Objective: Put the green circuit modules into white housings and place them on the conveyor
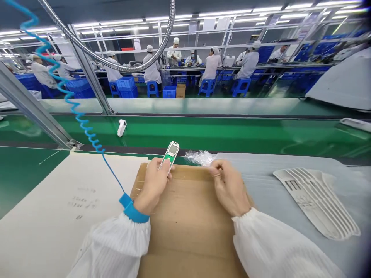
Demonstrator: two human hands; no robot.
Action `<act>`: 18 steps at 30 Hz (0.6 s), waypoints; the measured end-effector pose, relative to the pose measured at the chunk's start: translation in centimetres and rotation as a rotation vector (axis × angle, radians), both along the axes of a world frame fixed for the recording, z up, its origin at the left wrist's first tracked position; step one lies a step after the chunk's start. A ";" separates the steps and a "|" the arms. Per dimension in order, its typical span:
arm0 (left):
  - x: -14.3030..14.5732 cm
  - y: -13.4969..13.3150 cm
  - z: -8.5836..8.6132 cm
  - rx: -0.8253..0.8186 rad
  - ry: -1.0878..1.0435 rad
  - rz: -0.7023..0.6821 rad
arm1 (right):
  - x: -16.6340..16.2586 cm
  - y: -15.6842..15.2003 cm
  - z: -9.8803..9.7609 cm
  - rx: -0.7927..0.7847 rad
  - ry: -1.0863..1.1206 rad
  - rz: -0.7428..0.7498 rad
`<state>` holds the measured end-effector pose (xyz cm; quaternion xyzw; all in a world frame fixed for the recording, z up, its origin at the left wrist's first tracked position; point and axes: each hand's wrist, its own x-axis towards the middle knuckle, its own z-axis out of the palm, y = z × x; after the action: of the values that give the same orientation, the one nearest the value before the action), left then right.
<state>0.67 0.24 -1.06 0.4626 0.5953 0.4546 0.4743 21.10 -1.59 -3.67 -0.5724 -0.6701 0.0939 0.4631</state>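
Observation:
My left hand (156, 178) is closed around a slim white device housing (173, 148) with a green circuit board and a small grey screen facing up. The device is tilted, its screen end pointing away over the far edge of a brown cardboard box (188, 220). Over the box's far right corner, my right hand (230, 186) has thumb and fingertips pressed together. What they pinch, if anything, is too small to tell. Crumpled clear plastic film (200, 157) lies just beyond that hand. A blue wrist strap (133, 209) with a coiled cord circles my left wrist.
A green conveyor belt (220, 133) crosses ahead, carrying a small white device (121, 127). On the right, a stack of white plastic shells (317, 202) rests on a translucent sheet (261, 181). White paper (87, 193) covers the left. A metal post (89, 73) stands at left; people sit beyond.

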 end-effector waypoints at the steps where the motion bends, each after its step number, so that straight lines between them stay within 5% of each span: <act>1: 0.0 0.0 0.1 -0.011 -0.046 -0.004 | 0.6 0.8 -0.2 -0.044 0.021 -0.076; 4: 0.3 -0.4 0.5 -0.008 -0.099 -0.018 | 2.5 3.9 -0.7 -0.185 -0.112 -0.169; 9: 0.8 -1.0 1.2 -0.025 -0.123 -0.061 | 4.6 6.2 -0.4 -0.307 -0.281 -0.088; 13: 1.0 -1.0 1.3 -0.045 -0.155 -0.063 | 8.5 2.8 1.4 -0.257 -0.331 -0.147; 18: 1.2 -1.1 0.8 -0.016 -0.272 -0.133 | 18.4 -2.8 1.4 -0.265 -0.566 -0.407</act>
<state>1.83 -0.81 -0.21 0.4315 0.4971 0.4757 0.5834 39.55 -4.41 -2.27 -0.7521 -0.6263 -0.0761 0.1905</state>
